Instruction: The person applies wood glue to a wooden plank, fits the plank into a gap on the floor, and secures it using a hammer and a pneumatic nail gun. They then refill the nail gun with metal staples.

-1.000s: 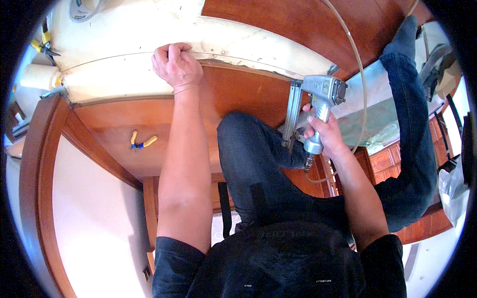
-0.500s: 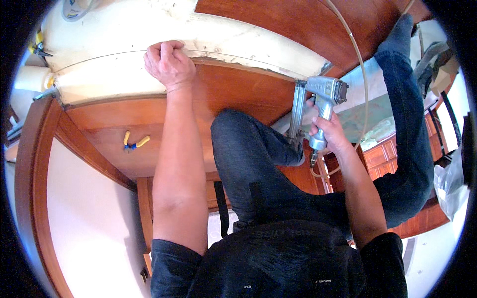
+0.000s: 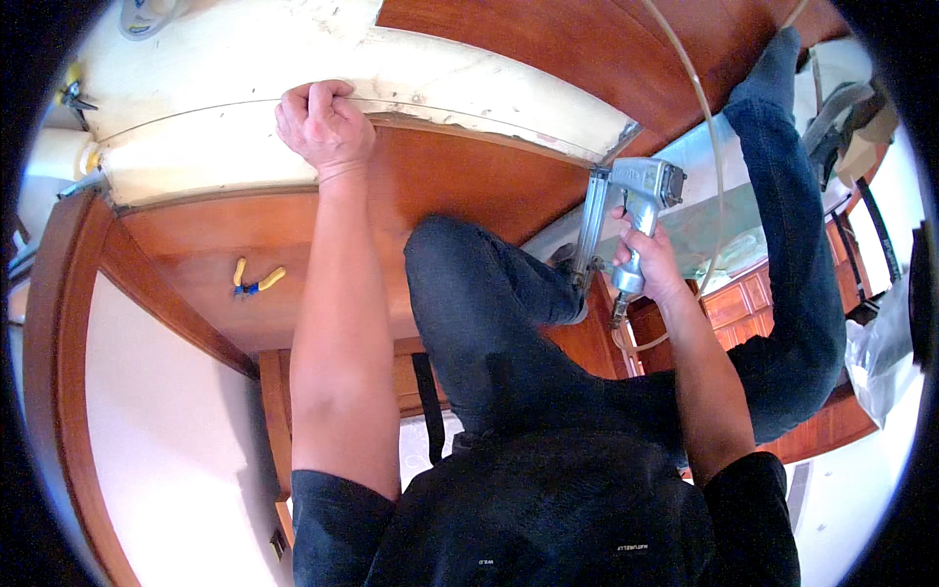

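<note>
My right hand [image 3: 649, 256] is wrapped round the grip of a silver pneumatic nail gun [image 3: 638, 186], its long magazine slanting down beside my bent knee. The gun's nose is close to the right end of a pale strip of board [image 3: 225, 147]; whether they touch I cannot tell. On that strip, at the thin dark seam along its far side, rests my left hand [image 3: 326, 130] with the fingers curled closed. What the fingertips hold, if anything, is hidden. Below the strip lies a reddish-brown wooden surface [image 3: 440, 181].
Yellow-handled pliers [image 3: 258, 278] lie spread on the wood at the left. An air hose [image 3: 706, 108] loops past the gun on the right. A brown wooden frame [image 3: 59, 323] stands at far left, and another yellow-and-black tool [image 3: 74, 95] lies at upper left.
The view has shifted slightly, so most things sit a little further left. The nail gun has moved slightly right relative to the board. Both hands keep the same hold.
</note>
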Available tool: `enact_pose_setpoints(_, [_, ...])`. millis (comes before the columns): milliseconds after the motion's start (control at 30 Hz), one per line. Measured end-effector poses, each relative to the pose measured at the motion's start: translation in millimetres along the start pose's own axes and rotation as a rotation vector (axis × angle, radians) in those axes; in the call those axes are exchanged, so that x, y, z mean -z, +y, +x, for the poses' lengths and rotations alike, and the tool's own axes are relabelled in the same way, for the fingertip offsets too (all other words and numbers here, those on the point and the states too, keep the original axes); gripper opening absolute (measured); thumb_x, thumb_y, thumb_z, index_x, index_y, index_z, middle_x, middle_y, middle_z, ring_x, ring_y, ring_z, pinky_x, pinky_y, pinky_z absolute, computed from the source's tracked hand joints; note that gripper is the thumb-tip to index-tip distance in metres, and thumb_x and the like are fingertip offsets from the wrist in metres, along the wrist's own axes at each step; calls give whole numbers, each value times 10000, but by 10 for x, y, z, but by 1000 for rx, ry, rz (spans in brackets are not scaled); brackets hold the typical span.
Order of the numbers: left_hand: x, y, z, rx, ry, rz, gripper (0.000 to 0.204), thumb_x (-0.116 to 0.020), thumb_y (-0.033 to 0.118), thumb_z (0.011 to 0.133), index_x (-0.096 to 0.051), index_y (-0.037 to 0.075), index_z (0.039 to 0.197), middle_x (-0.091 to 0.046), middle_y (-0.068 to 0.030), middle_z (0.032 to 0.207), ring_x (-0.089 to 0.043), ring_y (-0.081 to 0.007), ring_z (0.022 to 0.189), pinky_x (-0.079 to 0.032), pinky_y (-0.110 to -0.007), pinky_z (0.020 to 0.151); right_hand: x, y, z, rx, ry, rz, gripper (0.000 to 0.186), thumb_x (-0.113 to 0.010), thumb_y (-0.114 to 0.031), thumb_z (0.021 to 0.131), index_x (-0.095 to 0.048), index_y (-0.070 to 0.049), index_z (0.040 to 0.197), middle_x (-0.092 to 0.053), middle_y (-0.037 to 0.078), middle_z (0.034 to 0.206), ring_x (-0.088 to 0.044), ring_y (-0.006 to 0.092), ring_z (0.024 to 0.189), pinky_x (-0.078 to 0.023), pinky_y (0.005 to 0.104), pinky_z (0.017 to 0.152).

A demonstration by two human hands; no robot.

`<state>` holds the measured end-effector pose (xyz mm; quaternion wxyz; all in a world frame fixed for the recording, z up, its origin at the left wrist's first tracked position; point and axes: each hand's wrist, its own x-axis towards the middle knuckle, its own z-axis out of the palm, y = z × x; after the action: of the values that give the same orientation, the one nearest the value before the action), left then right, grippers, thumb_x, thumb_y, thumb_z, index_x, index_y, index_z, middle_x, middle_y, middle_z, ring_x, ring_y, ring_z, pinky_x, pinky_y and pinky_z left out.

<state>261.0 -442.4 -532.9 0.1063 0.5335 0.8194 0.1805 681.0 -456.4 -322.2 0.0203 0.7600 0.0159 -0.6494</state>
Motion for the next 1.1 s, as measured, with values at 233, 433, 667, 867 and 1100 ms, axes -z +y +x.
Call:
enact_pose_setpoints(233, [69,66,-19,64,0,-15,163,-639,74,748,-675,223,693,-589,-33,866,-565,-302,867,-441,-443,771,67,-477,-228,98,100,-306,494,-593,-27,866,-507,-38,1352,-608,55,850,-600,130,662,-521,283,632])
enact_pose_setpoints(433, [65,-69,-4,-53,97,-59,138,-687,109,732,-660,244,742,-581,-6,847,-591,-272,823,-477,-423,682,-75,-824,-97,150,-45,-665,566,-571,-2,817,-549,-60,1379,-633,60,800,-589,130,615,-513,288,613])
enact_pose_setpoints(667, [225,76,51,4,203,-272,110,-623,64,737,-577,145,679,-544,-59,800,-563,-287,821,-447,-414,739,-315,-1064,-220,120,6,-890,579,-572,-7,815,-529,-18,1392,-678,104,930,-613,147,618,-531,307,598])
enact_pose_setpoints(867, [48,-11,-260,52,321,-251,107,-603,99,797,-620,165,714,-548,-39,808,-575,-256,842,-460,-412,759,-605,-1070,-348,247,-16,-974,627,-565,9,807,-464,1,1426,-595,155,1355,-606,133,643,-552,296,622])
enact_pose_setpoints(1100, [115,-394,-904,410,515,-563,222,-490,-20,919,-703,24,963,-700,-140,1022,-645,-264,1037,-497,-363,965,-349,-849,-291,325,43,-886,654,-592,-15,812,-399,37,1435,-504,194,1462,-623,141,660,-553,288,628])
